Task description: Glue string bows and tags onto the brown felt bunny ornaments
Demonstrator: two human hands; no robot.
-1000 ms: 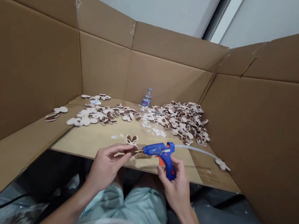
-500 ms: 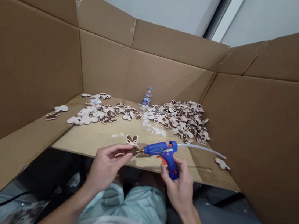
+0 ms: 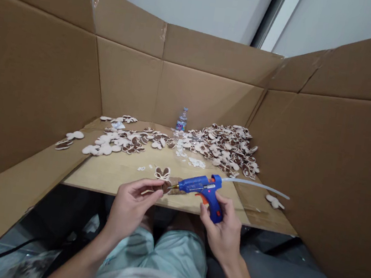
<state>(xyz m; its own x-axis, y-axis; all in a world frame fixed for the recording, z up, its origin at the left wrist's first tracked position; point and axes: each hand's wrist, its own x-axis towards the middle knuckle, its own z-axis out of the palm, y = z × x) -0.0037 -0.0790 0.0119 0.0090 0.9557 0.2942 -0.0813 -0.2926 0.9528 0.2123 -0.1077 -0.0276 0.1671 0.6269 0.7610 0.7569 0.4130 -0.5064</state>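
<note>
"What's in your right hand (image 3: 218, 235)?"

"One blue hot glue gun (image 3: 197, 186) with one orange trigger (image 3: 200, 198). Your fingers curl around its grip, and its nozzle points left toward your other hand."

"And your left hand (image 3: 129, 207)?"

"Your thumb and fingertips (image 3: 154, 184) pinch one small brown-and-white cut-out (image 3: 165, 186), right by the nozzle. I can't tell whether the two touch."

"What's around you?"

"One butterfly-shaped cut-out (image 3: 162, 173) lies on the wooden board (image 3: 104, 178) just beyond your left fingers. One white glue stick (image 3: 255, 184) runs from the gun's back. Farther off stand one water bottle (image 3: 181, 121) and one heap of cut-outs (image 3: 225, 147), too many to count, with a looser spread of them (image 3: 112, 140) to its left. Cardboard walls (image 3: 33, 90) surround the board."
</note>
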